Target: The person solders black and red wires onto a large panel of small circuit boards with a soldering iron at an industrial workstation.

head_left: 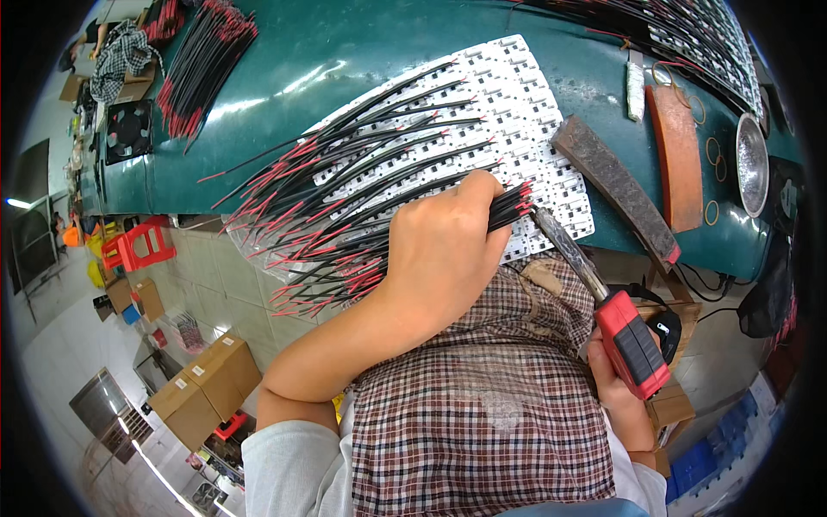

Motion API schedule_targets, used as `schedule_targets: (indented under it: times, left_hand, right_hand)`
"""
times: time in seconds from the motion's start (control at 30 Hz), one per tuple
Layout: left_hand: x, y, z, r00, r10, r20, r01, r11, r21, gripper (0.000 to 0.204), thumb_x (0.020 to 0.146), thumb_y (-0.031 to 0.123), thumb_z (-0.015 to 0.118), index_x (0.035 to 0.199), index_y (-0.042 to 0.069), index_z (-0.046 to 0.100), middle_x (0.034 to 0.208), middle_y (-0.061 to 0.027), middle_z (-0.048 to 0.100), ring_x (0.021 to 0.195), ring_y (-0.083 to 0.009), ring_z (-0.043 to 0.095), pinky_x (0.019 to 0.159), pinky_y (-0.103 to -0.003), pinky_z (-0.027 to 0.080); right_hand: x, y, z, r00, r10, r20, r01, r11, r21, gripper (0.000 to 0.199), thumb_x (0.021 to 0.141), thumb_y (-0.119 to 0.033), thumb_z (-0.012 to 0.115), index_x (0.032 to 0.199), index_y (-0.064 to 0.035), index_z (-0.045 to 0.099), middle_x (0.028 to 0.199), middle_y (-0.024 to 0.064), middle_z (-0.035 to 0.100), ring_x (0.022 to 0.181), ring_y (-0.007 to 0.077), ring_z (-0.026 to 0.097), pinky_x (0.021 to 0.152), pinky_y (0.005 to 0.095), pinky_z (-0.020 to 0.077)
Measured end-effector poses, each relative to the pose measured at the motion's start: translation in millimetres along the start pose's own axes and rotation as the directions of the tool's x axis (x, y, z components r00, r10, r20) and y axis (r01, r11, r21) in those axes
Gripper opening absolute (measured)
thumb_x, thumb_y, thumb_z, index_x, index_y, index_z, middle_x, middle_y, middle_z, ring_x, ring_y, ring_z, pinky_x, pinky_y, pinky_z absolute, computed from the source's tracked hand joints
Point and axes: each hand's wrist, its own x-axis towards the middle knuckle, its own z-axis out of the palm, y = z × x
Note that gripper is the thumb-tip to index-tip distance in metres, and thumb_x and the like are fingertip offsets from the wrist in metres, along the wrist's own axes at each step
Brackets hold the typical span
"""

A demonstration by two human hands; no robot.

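Observation:
My left hand (pixel 444 246) is closed around a bundle of black and red wires (pixel 508 209), holding their ends against a white panel of small circuit boards (pixel 508 103) on the green table (pixel 336 47). More black and red wires (pixel 345 181) lie fanned across the panel, soldered in rows. My right hand (pixel 616 383) grips the red handle of a soldering iron (pixel 633 345). Its dark tip (pixel 538 215) touches the wire ends at the panel's near edge.
A dark rusty bar (pixel 616 189) and an orange-brown block (pixel 679 155) lie right of the panel. A metal bowl (pixel 751 164), rubber bands, a second wired panel (pixel 689 34) and a loose wire bundle (pixel 202 65) sit further out. Cardboard boxes (pixel 202 388) stand on the floor.

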Motion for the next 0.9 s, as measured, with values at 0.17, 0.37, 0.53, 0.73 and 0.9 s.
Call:
schedule_targets:
  times: [0.17,0.37,0.53,0.73,0.9]
  left_hand:
    - [1,1,2,1.000,0.003,-0.003,-0.002,1.000,0.005,0.020,0.079,0.008,0.077,0.094,0.003,0.065,0.074,-0.0131,0.069,0.064,-0.0294,0.069,0.057,-0.038,0.053]
    - [0,0,3,1.000,0.013,-0.012,-0.012,1.000,0.014,0.020,0.079,0.007,0.077,0.093,0.003,0.065,0.074,-0.0132,0.069,0.064,-0.0295,0.069,0.057,-0.038,0.053]
    - [1,1,2,1.000,0.005,0.015,-0.005,1.000,0.028,0.018,0.080,0.010,0.077,0.092,0.002,0.065,0.074,-0.0133,0.069,0.065,-0.0304,0.069,0.057,-0.039,0.053]
    - [5,2,-3,1.000,0.017,0.014,-0.016,1.000,-0.009,0.018,0.082,0.013,0.077,0.092,0.001,0.068,0.073,-0.0148,0.069,0.065,-0.0324,0.069,0.058,-0.040,0.052]
    - [10,1,-7,0.998,0.023,0.053,-0.022,0.999,-0.031,0.018,0.082,0.014,0.078,0.091,0.001,0.070,0.073,-0.0160,0.069,0.065,-0.0332,0.069,0.058,-0.040,0.052]
  right_hand:
    - [2,1,3,0.999,-0.049,-0.018,0.049,0.999,0.016,0.025,0.068,0.000,0.074,0.092,-0.0005,0.068,0.080,0.0137,0.064,0.063,0.0320,0.062,0.057,0.0366,0.0499]
    - [3,1,0,0.999,-0.015,0.029,0.014,0.999,0.045,0.024,0.069,-0.001,0.074,0.092,-0.0004,0.068,0.079,0.0135,0.064,0.063,0.0315,0.063,0.058,0.0365,0.0506]
    - [-3,-1,-1,1.000,0.004,-0.007,-0.004,1.000,-0.006,0.025,0.069,-0.001,0.074,0.092,-0.0004,0.068,0.080,0.0138,0.064,0.065,0.0320,0.064,0.060,0.0362,0.0521]
    - [1,-4,-2,0.999,-0.047,-0.004,0.047,0.998,-0.043,0.025,0.068,0.000,0.075,0.092,-0.0002,0.068,0.081,0.0141,0.065,0.068,0.0331,0.065,0.062,0.0367,0.0533]
    - [2,-2,-2,0.996,-0.083,0.015,0.084,0.995,-0.049,0.025,0.067,0.000,0.075,0.091,0.0000,0.068,0.082,0.0142,0.065,0.067,0.0335,0.065,0.062,0.0369,0.0533]
